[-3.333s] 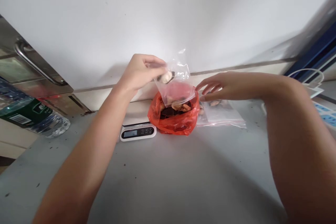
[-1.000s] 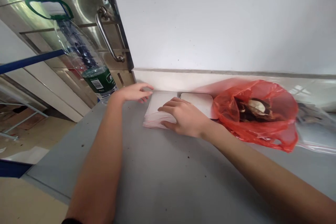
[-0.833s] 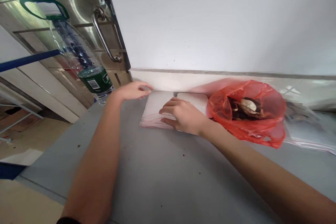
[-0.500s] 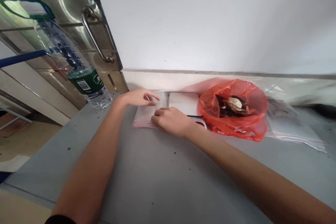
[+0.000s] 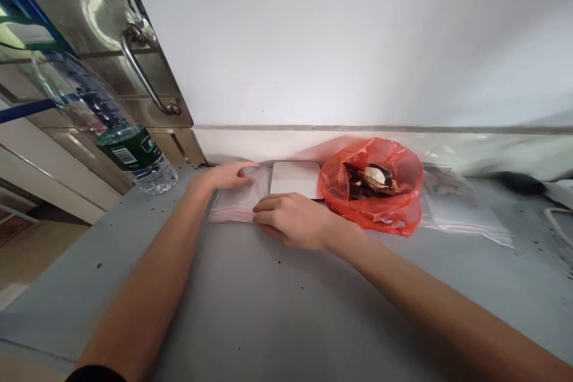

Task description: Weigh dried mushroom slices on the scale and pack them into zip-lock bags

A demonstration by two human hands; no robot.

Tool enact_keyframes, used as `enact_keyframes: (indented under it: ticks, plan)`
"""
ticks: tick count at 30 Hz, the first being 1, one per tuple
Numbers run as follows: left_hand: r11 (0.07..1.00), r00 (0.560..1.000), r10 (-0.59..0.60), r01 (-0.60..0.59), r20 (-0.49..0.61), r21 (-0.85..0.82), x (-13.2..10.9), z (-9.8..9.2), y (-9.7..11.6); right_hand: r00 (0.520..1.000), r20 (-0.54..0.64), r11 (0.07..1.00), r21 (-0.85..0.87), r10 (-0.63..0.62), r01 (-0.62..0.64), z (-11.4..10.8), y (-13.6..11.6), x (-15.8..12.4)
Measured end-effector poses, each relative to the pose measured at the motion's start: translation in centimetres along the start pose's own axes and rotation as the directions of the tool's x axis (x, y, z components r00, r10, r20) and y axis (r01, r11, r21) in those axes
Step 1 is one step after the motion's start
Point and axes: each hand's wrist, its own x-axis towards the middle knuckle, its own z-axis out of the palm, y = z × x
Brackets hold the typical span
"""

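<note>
A stack of clear zip-lock bags (image 5: 237, 198) with pinkish seal strips lies flat against the wall's foot. My left hand (image 5: 229, 175) rests over the stack's far left part, thumb and fingers apart. At the stack's front right corner, the fingers of my right hand (image 5: 293, 219) are closed and bent down on the bag edge; their tips are partly hidden. Just beyond my right hand sits a flat scale-like device with a white top (image 5: 295, 179), its front covered by that hand. Beside it stands an open red plastic bag (image 5: 373, 215) with dried brown pieces (image 5: 376, 178) inside.
More clear zip-lock bags (image 5: 465, 209) lie right of the red bag. A large water bottle with a green label (image 5: 129, 148) stands at the table's left edge. A dark object (image 5: 521, 183) and a pale cable (image 5: 557, 224) are at far right. Dark crumbs dot the grey table (image 5: 250, 310).
The view has swung slightly right, so everything sits further left. My right hand remains at the bags' front corner and now hides the front of the white-topped device. My left hand stays over the stack.
</note>
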Motion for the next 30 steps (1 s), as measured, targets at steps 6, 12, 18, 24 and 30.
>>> enact_keyframes:
  ticks: [6,12,18,24,30]
  plan:
    - [0.999,0.999,-0.022,0.020,0.031,0.038,0.1,-1.3,1.3,0.936,-0.267,0.966,0.177,0.229,-0.186,-4.1,2.2,-6.2]
    - [0.991,0.973,0.017,0.013,-0.231,0.130,-1.0,-2.7,6.5,0.744,-0.243,0.782,0.216,0.623,-0.585,-9.6,4.2,-12.2]
    - [0.904,0.854,0.428,-0.408,-0.297,0.129,-1.3,0.2,14.2,0.558,-0.038,0.545,0.275,0.829,-0.792,-11.8,7.3,-18.7]
    - [0.788,0.787,0.613,-0.599,-0.076,0.144,-0.9,3.6,19.2,0.174,0.061,0.151,0.271,0.983,-0.951,-11.0,9.8,-23.0]
    - [0.766,0.783,0.621,-0.616,0.037,0.182,0.1,4.8,22.1,-0.039,0.155,-0.094,0.363,0.987,-0.927,-7.9,11.1,-22.5]
